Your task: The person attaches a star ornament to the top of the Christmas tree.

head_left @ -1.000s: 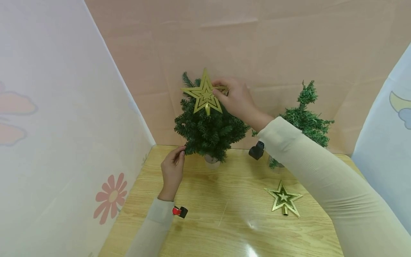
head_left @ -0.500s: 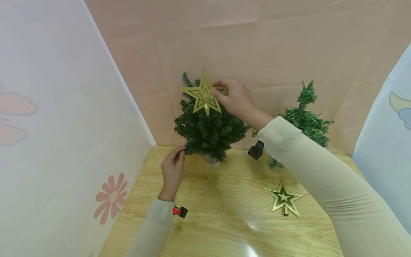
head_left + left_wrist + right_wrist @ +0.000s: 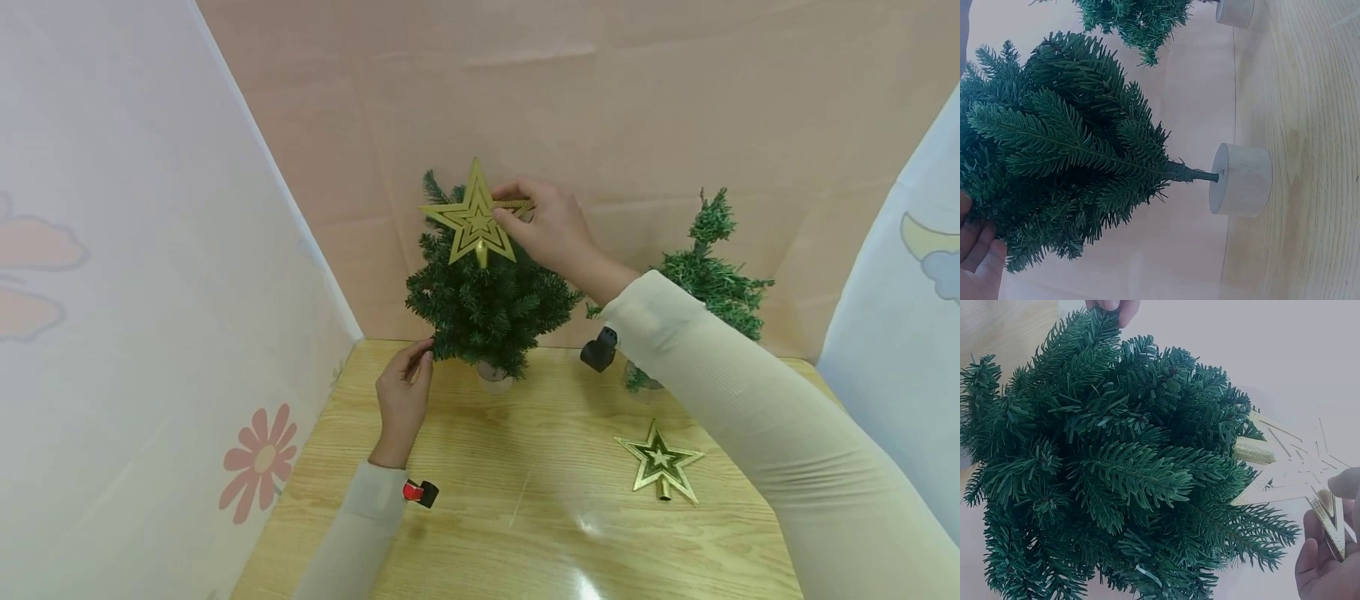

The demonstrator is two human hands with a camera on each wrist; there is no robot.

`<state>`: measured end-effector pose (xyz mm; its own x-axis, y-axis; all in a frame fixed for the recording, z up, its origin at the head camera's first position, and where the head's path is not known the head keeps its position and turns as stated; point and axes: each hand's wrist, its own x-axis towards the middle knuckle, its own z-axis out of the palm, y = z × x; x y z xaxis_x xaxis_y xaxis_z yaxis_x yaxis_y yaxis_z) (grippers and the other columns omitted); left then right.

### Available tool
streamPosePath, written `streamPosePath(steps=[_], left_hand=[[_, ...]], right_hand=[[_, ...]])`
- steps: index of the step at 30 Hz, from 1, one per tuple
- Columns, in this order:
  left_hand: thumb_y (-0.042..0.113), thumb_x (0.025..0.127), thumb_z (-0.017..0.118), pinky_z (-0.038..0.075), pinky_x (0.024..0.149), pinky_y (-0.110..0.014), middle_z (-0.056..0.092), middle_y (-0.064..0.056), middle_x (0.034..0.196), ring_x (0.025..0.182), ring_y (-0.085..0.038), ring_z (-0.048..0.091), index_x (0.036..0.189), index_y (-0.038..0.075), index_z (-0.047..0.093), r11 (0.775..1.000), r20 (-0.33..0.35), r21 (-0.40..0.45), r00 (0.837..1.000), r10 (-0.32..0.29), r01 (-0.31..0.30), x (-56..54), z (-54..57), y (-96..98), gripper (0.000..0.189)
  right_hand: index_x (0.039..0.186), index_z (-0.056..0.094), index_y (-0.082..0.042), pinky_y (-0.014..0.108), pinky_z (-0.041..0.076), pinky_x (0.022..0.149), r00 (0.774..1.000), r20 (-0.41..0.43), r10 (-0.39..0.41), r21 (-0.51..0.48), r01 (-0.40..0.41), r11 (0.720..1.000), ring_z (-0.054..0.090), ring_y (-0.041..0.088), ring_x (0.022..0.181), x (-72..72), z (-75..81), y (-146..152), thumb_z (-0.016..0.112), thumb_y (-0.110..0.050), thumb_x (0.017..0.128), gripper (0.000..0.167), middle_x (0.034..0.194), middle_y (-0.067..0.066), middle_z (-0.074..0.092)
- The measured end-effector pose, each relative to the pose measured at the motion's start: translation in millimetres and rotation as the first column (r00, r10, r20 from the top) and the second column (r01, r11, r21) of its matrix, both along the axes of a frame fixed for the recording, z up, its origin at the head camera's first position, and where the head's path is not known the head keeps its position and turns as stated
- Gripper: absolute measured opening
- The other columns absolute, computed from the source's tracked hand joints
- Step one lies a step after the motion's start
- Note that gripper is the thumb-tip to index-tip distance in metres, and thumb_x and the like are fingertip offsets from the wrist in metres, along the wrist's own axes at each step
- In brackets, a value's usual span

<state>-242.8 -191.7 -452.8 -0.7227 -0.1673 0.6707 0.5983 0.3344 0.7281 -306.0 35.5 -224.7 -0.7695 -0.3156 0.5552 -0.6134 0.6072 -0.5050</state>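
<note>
My right hand pinches a gold star tree topper by one of its side points. The star stands upright at the top of a dark green artificial Christmas tree. In the right wrist view, the star's socket sits right against the upper branches, its open end hidden among the needles. Low on the tree's left side, my left hand pinches a branch tip between thumb and fingers. The round pale base of this tree rests on the table, seen sideways in the left wrist view.
A second, thinner green tree stands at the right, partly behind my right sleeve. Another gold star topper lies on the wooden table at the right front. A pinkish cloth backdrop closes the back; patterned white sheets flank both sides.
Both hands keep their holds, and the star stays at the treetop with hardly any movement. The head view has shifted very slightly.
</note>
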Motion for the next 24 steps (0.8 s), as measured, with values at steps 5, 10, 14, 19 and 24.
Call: streamPosePath(steps=[5, 10, 14, 19, 24], left_hand=[[0.001, 0.095, 0.061, 0.051, 0.096, -0.033, 0.066, -0.016, 0.114, 0.107, -0.028, 0.063, 0.116, -0.001, 0.068, 1.000, 0.002, -0.001, 1.000, -0.003, 0.003, 4.7, 6.9, 1.6, 0.022], [-0.004, 0.093, 0.063, 0.048, 0.101, -0.034, 0.065, -0.014, 0.117, 0.112, -0.026, 0.061, 0.118, 0.001, 0.068, 1.000, 0.021, 0.000, 0.999, 0.024, -0.024, -0.1, 0.3, 1.4, 0.026], [-0.007, 0.092, 0.062, 0.045, 0.104, -0.043, 0.063, -0.020, 0.117, 0.115, -0.032, 0.058, 0.118, -0.005, 0.065, 1.000, 0.008, 0.001, 1.000, 0.027, -0.027, 10.8, 13.2, 7.2, 0.026], [-0.007, 0.093, 0.059, 0.044, 0.105, -0.042, 0.061, -0.024, 0.116, 0.114, -0.036, 0.057, 0.118, -0.009, 0.063, 1.000, -0.044, -0.004, 0.999, 0.023, -0.023, 22.5, 29.4, 12.0, 0.025], [-0.010, 0.094, 0.056, 0.043, 0.106, -0.036, 0.061, -0.026, 0.115, 0.115, -0.036, 0.056, 0.118, -0.009, 0.062, 1.000, -0.118, 0.006, 0.993, 0.007, -0.006, 25.3, 33.9, 14.4, 0.025]], right_hand=[[0.124, 0.064, -0.013, 0.032, 0.052, 0.087, 1.000, 0.000, 0.003, 0.006, -0.003, 1.000, 0.059, 0.012, 0.112, 2.1, 1.7, 2.3, 0.063, -0.029, 0.097, 0.031, 0.123, 0.000, 0.065], [0.125, 0.062, -0.014, 0.029, 0.052, 0.088, 1.000, 0.010, -0.006, -0.013, 0.006, 1.000, 0.058, 0.012, 0.111, 4.0, 2.4, 6.1, 0.063, -0.028, 0.097, 0.031, 0.122, 0.000, 0.064], [0.127, 0.060, -0.015, 0.033, 0.051, 0.092, 1.000, 0.023, -0.009, -0.054, 0.011, 0.998, 0.057, 0.012, 0.113, 6.0, 1.0, 12.4, 0.064, -0.028, 0.096, 0.034, 0.123, 0.002, 0.063], [0.133, 0.055, -0.015, 0.033, 0.048, 0.093, 1.000, 0.020, -0.024, -0.131, 0.027, 0.991, 0.054, 0.015, 0.116, 10.7, -1.3, 22.8, 0.063, -0.030, 0.096, 0.041, 0.123, 0.001, 0.060], [0.139, 0.050, -0.020, 0.031, 0.044, 0.098, 0.999, 0.018, -0.036, -0.209, 0.039, 0.977, 0.048, 0.011, 0.121, 16.3, -9.2, 31.4, 0.063, -0.037, 0.095, 0.049, 0.131, -0.003, 0.053]])
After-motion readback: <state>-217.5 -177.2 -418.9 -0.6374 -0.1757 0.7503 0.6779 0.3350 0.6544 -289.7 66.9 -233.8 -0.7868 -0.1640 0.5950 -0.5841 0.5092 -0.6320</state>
